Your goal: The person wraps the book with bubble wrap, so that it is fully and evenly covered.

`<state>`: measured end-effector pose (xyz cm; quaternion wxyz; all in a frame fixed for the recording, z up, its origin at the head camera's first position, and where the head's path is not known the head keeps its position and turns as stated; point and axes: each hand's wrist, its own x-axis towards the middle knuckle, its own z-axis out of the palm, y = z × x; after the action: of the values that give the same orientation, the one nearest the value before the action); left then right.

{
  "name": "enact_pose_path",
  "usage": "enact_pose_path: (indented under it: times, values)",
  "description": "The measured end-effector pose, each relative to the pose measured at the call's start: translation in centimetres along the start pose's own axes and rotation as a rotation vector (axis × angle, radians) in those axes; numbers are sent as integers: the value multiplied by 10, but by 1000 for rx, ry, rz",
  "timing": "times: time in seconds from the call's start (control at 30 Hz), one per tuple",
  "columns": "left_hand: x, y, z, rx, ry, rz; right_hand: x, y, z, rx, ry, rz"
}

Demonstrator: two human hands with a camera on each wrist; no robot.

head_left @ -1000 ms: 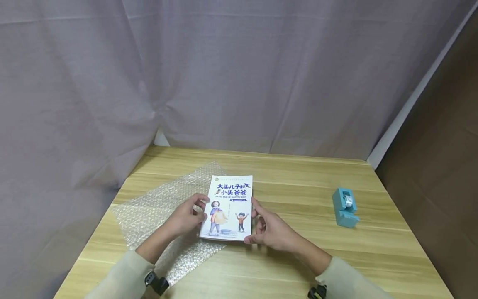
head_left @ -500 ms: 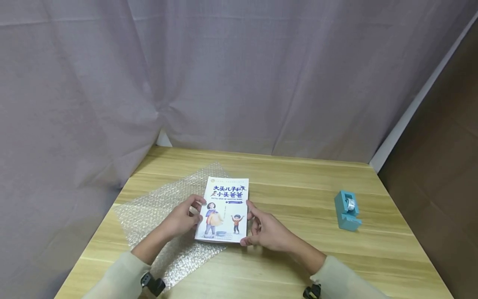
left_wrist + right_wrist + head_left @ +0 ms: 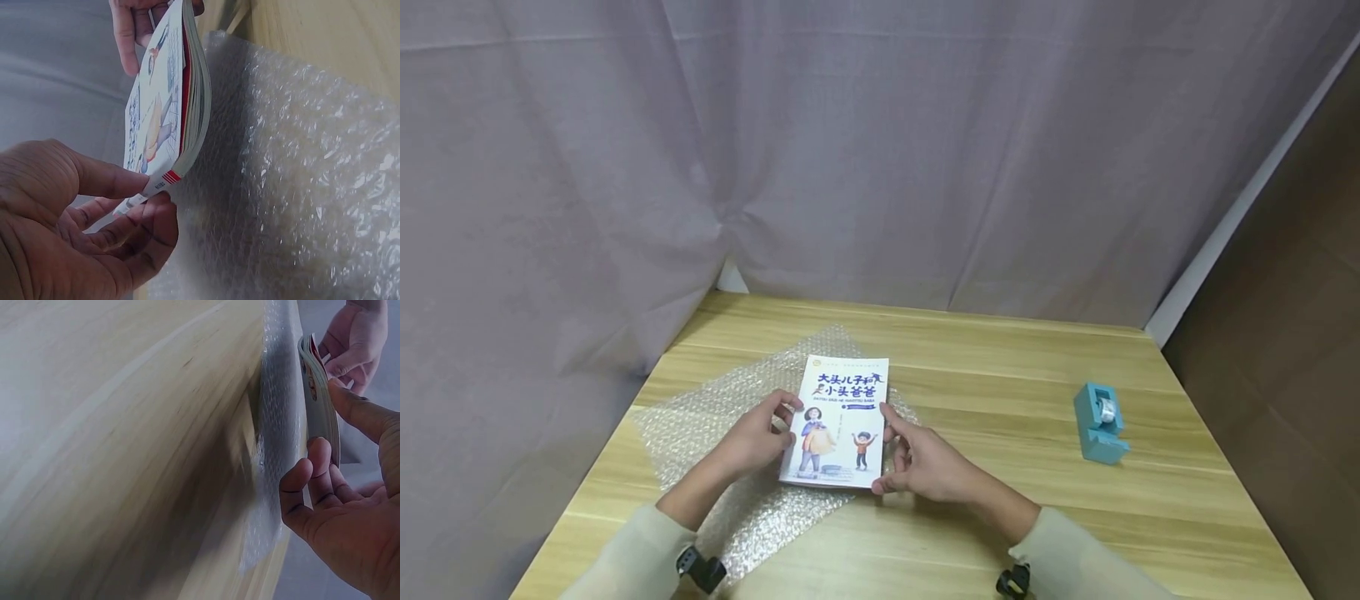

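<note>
A white paperback book [image 3: 837, 423] with blue Chinese lettering and two drawn figures on its cover is held level above a sheet of bubble wrap [image 3: 707, 408]. My left hand [image 3: 756, 437] pinches the book's spine between thumb and curled fingers, as the left wrist view shows. The opposite, page-edge side is gripped by my right hand [image 3: 921, 458], thumb on the cover and fingers beneath. In the right wrist view the book [image 3: 320, 403] hangs apart from the bubble wrap [image 3: 275, 444], with a gap between them.
A blue tape dispenser [image 3: 1101, 423] with a roll of clear tape stands on the right of the wooden table [image 3: 1000, 367]. Grey cloth [image 3: 850, 150] hangs behind and left of the table; a brown panel [image 3: 1285, 317] borders the right.
Both hands have carried the book a little to the left, farther over the bubble wrap. A right corner of the wrap now shows beside the book. The head view has shifted slightly.
</note>
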<state>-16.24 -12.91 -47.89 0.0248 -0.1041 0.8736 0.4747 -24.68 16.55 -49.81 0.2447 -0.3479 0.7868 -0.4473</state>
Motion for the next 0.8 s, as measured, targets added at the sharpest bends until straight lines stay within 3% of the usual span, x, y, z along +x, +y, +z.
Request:
enact_pose_path:
  times: [0.17, 0.63, 0.8]
  values:
    - [0, -3, -5, 75, 19, -4, 5, -2, 6, -21, -21, -31]
    - [-1, -13, -15, 154, 66, -13, 18, -8, 17, -132, -46, -140]
    - [-2, -19, -19, 156, 73, -25, 23, -11, 23, -145, -62, -133]
